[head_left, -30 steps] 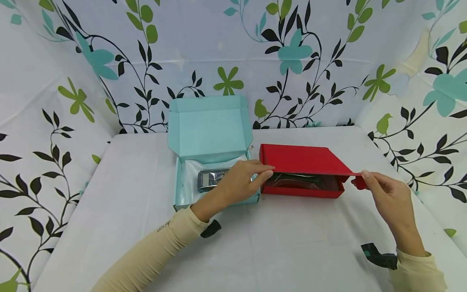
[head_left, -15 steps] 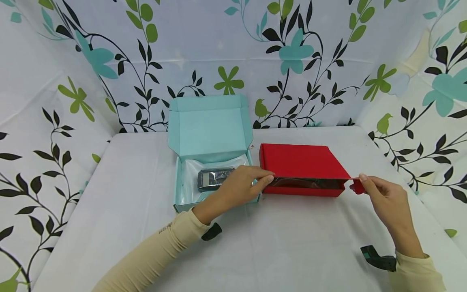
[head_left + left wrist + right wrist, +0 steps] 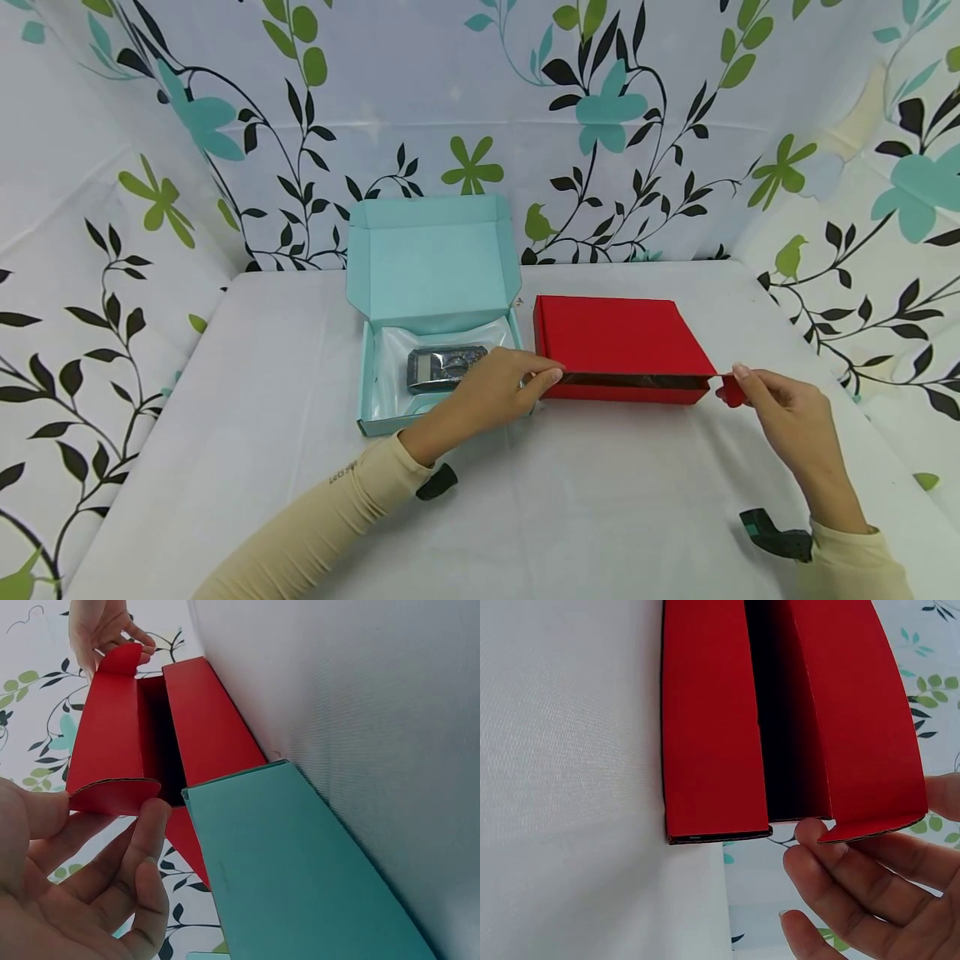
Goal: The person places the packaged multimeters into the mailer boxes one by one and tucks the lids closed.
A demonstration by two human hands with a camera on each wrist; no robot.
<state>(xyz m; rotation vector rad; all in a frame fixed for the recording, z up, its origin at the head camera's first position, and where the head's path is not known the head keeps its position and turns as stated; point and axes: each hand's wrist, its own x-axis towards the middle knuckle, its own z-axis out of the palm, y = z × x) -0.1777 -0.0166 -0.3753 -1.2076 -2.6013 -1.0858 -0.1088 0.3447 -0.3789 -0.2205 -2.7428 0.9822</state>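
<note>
A red cardboard box (image 3: 622, 333) lies on the table with its lid nearly down. A dark narrow gap runs along the front. My left hand (image 3: 498, 387) pinches the lid's left front corner; in the left wrist view, thumb and fingertips hold the side tab of the front flap (image 3: 112, 742). At the other end, my right hand (image 3: 802, 425) pinches the right tab. The right wrist view shows the lid flap (image 3: 862, 712) held apart from the box's front wall (image 3: 712, 735). What lies inside the box is now mostly hidden.
Left of the red box stands an open teal box (image 3: 367, 375), its lid upright. In it, a dark device in clear wrap (image 3: 442, 367) lies on white packing, partly behind my left hand. Patterned cloth (image 3: 420, 83) hangs behind the white table (image 3: 585, 500).
The red lid has come down and its front gap has narrowed, hiding the wrapped contents. My right hand has moved slightly down and left with its tab; my left hand has barely moved.
</note>
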